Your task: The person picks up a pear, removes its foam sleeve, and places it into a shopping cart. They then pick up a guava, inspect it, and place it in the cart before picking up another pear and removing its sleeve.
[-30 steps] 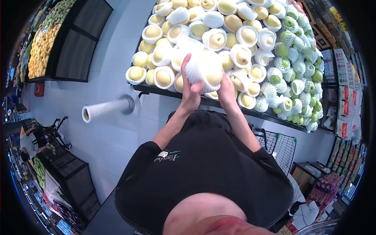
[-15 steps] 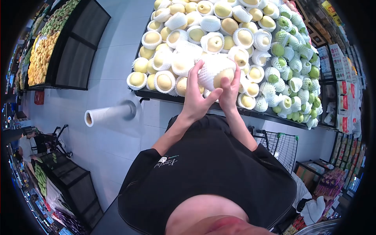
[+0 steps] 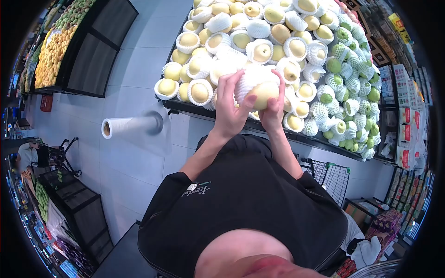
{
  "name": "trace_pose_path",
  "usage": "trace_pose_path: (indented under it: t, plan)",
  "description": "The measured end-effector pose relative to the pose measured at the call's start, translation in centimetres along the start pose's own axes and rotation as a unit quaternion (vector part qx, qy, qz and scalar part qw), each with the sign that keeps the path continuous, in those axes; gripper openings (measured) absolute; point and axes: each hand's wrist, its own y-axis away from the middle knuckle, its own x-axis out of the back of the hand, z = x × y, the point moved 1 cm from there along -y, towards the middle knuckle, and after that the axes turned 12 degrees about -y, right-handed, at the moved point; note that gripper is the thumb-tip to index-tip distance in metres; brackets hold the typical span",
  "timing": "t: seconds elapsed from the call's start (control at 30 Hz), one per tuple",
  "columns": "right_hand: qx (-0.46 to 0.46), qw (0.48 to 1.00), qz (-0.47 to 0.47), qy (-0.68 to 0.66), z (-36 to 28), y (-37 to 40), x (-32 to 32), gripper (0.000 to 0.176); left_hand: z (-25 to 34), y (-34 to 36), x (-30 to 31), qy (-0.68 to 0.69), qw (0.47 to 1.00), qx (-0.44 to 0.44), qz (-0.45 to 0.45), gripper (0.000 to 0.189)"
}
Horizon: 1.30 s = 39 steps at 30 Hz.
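Note:
Both hands are wrapped round a pale yellow pear, held above the front of a fruit display. A white foam net covers its far side, while the yellow skin nearest me is bare. My left hand grips it from the left with the thumb on the lower front. From the right, my right hand closes on it, its thumb beside the other one. Behind my hands lie many yellow pears in white foam nets.
Green fruit in foam nets fills the display's right side. A roll of clear plastic bags stands left of the display. A wire shopping cart is at my right. Produce stands line the left, with a person beside them.
The pear has turned in my hands, and more of its yellow skin shows below the net. My left thumb has come onto the fruit. The view has shifted slightly.

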Motion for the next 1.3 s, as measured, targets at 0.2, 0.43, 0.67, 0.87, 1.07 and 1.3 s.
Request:
trace_pose_path:
  t: [0.2,0.43,0.67,0.87,1.07,1.3]
  plan:
    - [0.009,0.996,-0.031,0.087,0.1,0.1,-0.8,0.101,-1.1,0.3,0.0,0.151,0.986,0.072,-0.020,0.072]
    - [0.092,0.947,-0.116,0.285,-0.7,-0.3,-2.1,0.076,-2.8,0.2,1.6,0.313,0.929,0.139,-0.137,0.084]
    - [0.182,0.883,-0.028,0.431,-0.6,-0.3,-4.9,0.034,-4.9,1.3,0.7,0.351,0.915,0.185,-0.077,0.084]
    - [0.074,0.941,0.025,0.330,1.0,0.1,-4.3,0.048,-5.0,1.6,1.0,0.304,0.938,0.155,-0.068,0.081]
    - [0.004,0.977,0.045,0.208,1.8,1.6,-3.4,0.086,-6.3,2.6,0.7,0.315,0.935,0.140,-0.087,0.080]
    - [0.060,0.987,0.088,0.117,2.4,4.8,-0.3,0.084,-3.5,3.2,0.9,0.337,0.907,0.157,-0.196,0.091]
